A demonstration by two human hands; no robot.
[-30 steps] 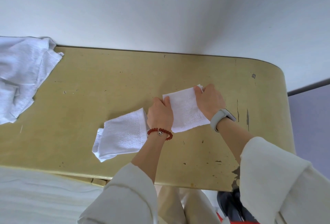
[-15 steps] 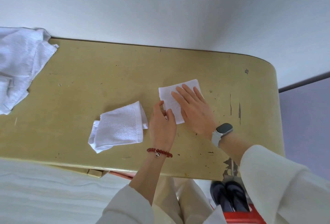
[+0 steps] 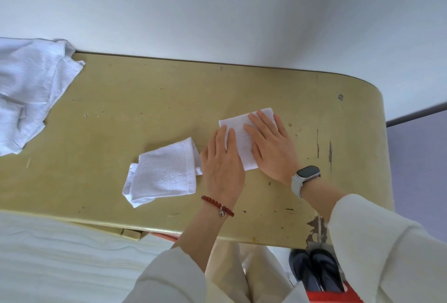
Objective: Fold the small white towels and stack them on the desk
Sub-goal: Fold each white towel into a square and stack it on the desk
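Observation:
A small folded white towel point(image 3: 238, 133) lies flat on the yellowish desk point(image 3: 145, 109), right of centre. My right hand point(image 3: 271, 148) rests flat on it, fingers spread, covering its right part. My left hand point(image 3: 222, 162) lies flat with its fingertips on the towel's left edge. Just left of my left hand sits a second small white towel point(image 3: 164, 174), loosely folded, one corner sticking out at its lower left.
A heap of unfolded white towels point(image 3: 26, 94) covers the desk's far left end. A white wall runs behind the desk. White bedding point(image 3: 60, 261) lies below the front edge at left. Dark shoes point(image 3: 316, 269) show on the floor at lower right.
A second ago both hands pinched the towel's edges; now both lie flat on it, pressing it down. The right hand has slid across its top. The other towel has not moved.

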